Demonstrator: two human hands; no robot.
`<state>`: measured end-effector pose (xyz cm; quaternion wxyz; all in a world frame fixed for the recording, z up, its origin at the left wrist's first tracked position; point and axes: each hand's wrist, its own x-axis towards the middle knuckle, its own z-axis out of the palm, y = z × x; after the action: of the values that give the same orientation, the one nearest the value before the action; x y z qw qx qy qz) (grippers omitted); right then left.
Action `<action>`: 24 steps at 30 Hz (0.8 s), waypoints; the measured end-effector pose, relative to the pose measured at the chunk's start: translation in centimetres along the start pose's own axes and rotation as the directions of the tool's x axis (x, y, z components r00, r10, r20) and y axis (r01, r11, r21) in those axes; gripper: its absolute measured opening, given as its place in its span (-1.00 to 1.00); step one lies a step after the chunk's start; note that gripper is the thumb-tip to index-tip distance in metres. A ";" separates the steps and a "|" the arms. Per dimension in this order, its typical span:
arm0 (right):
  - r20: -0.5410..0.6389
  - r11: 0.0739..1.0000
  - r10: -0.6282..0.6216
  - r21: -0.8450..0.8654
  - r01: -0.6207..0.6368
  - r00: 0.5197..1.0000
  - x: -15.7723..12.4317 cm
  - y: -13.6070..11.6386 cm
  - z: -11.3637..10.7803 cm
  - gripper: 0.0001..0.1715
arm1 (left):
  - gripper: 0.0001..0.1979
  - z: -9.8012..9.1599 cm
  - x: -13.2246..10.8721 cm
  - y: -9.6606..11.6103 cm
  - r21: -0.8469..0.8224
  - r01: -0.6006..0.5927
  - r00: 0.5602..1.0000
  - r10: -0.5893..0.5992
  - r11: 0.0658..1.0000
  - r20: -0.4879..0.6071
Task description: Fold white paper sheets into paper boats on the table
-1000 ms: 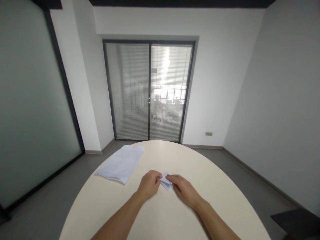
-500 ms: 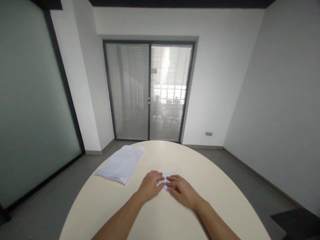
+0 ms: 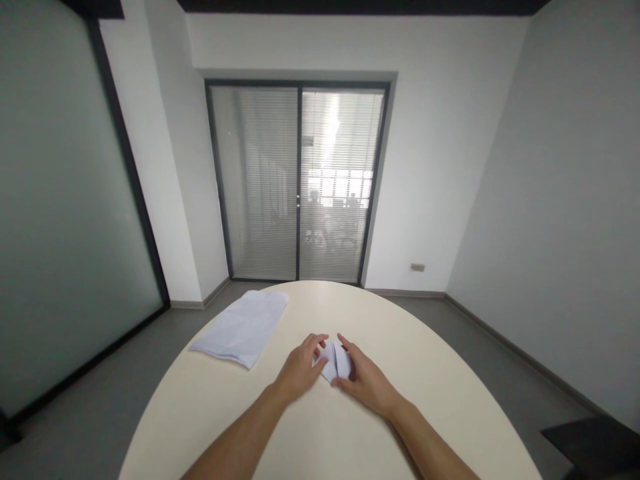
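Note:
A small piece of folded white paper lies on the table between my two hands, with a crease or gap running down its middle. My left hand grips its left side, thumb at the near edge and curled fingers at the far edge. On the right side, my right hand holds the paper between a thumb near its bottom corner and fingers at the top. Part of the paper is hidden behind the fingers.
A stack of white paper sheets rests at the left edge of the round cream table. Beyond it stand a glass door with blinds and white walls. A dark object is at the lower right.
My fingers have lifted off the top of the folded paper and spread to its sides, so more of it shows. The right half now stands up slightly from the left. The sheets have not moved.

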<state>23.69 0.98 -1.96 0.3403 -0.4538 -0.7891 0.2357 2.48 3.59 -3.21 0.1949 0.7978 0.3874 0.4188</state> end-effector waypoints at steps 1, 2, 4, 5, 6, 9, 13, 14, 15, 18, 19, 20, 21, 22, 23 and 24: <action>-0.016 1.000 -0.001 0.024 0.001 1.000 0.1 -0.1 0.1 -0.02 | -0.57 -0.1 0.1 0.1 -0.001 -0.004 1.000 0.004 1.000 -0.023; -0.030 0.999 -0.005 0.045 0.006 1.000 0.3 -0.2 0.1 -0.09 | -0.60 -0.2 0.2 0.3 0.004 -0.017 0.999 0.017 1.000 -0.043; -0.044 0.997 -0.010 0.081 0.014 0.999 0.5 -0.5 -0.1 -0.26 | -0.68 -0.3 0.3 0.6 0.030 -0.060 0.996 0.061 0.998 -0.065; -0.045 0.996 -0.008 0.092 0.012 0.999 0.6 -0.6 -0.2 -0.36 | -0.73 -0.4 0.3 0.8 0.048 -0.081 0.994 0.084 0.996 -0.068; -0.040 0.996 -0.005 0.091 0.009 0.999 0.6 -0.6 -0.4 -0.47 | -0.78 -0.4 0.3 0.9 0.067 -0.098 0.993 0.103 0.993 -0.065; -0.023 1.000 0.006 0.026 -0.005 1.000 0.6 -0.6 -0.7 -0.79 | -0.87 -0.5 0.1 1.3 0.113 -0.120 0.992 0.124 0.986 -0.032; -0.029 0.999 0.017 -0.048 -0.019 0.999 0.6 -0.5 -0.8 -0.78 | -0.87 -0.7 -0.1 1.5 0.149 -0.097 0.995 0.092 0.984 0.039; -0.028 0.998 0.015 -0.053 -0.017 1.000 0.6 -0.6 -0.8 -0.78 | -0.86 -0.7 0.0 1.5 0.155 -0.087 0.996 0.080 0.984 0.049; -0.026 0.998 0.015 -0.057 -0.017 1.000 0.7 -0.7 -0.9 -0.79 | -0.85 -0.7 0.0 1.4 0.158 -0.079 0.996 0.071 0.984 0.055; -0.018 0.998 0.027 -0.062 -0.028 0.999 0.8 -1.0 -1.0 -0.79 | -0.83 -0.7 0.1 1.3 0.155 -0.075 0.996 0.067 0.985 0.056; -0.013 0.998 0.025 -0.055 -0.026 1.000 0.8 -1.1 -1.1 -0.79 | -0.83 -0.7 0.2 1.2 0.153 -0.078 0.996 0.070 0.985 0.057; -0.008 0.999 0.017 -0.043 -0.017 1.000 0.7 -1.2 -1.1 -0.79 | -0.82 -0.6 0.2 1.2 0.154 -0.082 0.995 0.073 0.985 0.061; -0.007 1.000 0.003 -0.027 -0.003 1.000 0.7 -1.3 -1.2 -0.77 | -0.82 -0.5 0.2 1.1 0.157 -0.083 0.995 0.074 0.984 0.066; -0.009 1.000 -0.014 -0.009 0.014 1.000 0.6 -1.3 -1.2 -0.74 | -0.81 -0.5 0.2 1.1 0.161 -0.084 0.995 0.073 0.983 0.071; -0.013 1.000 -0.026 0.003 0.026 1.000 0.6 -1.3 -1.2 -0.72 | -0.79 -0.4 0.2 1.1 0.164 -0.084 0.995 0.073 0.983 0.076; -0.016 0.999 -0.033 0.008 0.033 0.999 0.5 -1.3 -1.2 -0.70 | -0.78 -0.3 0.2 1.1 0.165 -0.082 0.994 0.070 0.983 0.080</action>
<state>23.67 0.90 -0.07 0.3522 -0.4412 -0.7928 0.2298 2.77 3.01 -2.21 0.1249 0.8406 0.3832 0.3619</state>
